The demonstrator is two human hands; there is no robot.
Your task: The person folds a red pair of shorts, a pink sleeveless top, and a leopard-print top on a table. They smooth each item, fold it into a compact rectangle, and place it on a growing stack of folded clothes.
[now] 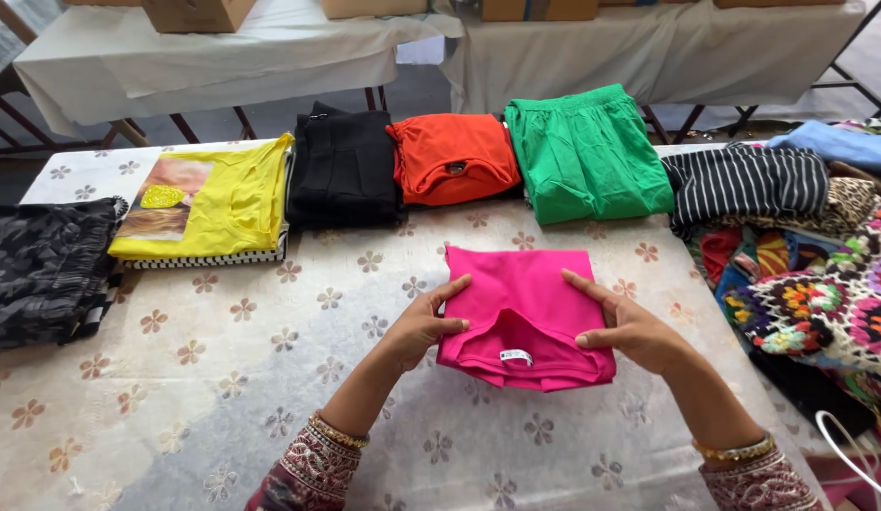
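Two patterned sleeves with gold bangles come into the head view from the near edge, and from them the person's hands reach to a folded pink garment (pixel 523 312) that lies flat on the table (pixel 222 378), a little right of the middle. Left hand (pixel 423 325) touches the left edge of the pink garment, with the thumb on top and the fingers curled at the side, a loose hold on the fabric. Right hand (pixel 631 328) presses on the right near corner, the thumb resting on the cloth and the fingers spread along the edge. A small white label shows on the near fold. The table has a pale cover with brown flowers. On the far side lie folded clothes in a row: a yellow top (pixel 234 201), a black piece (pixel 346 168), an orange one (pixel 456 156) and a green one (pixel 585 151). At the left is a dark patterned garment (pixel 44 267), and at the right a heap of striped and colourful crochet clothes (pixel 809 274).
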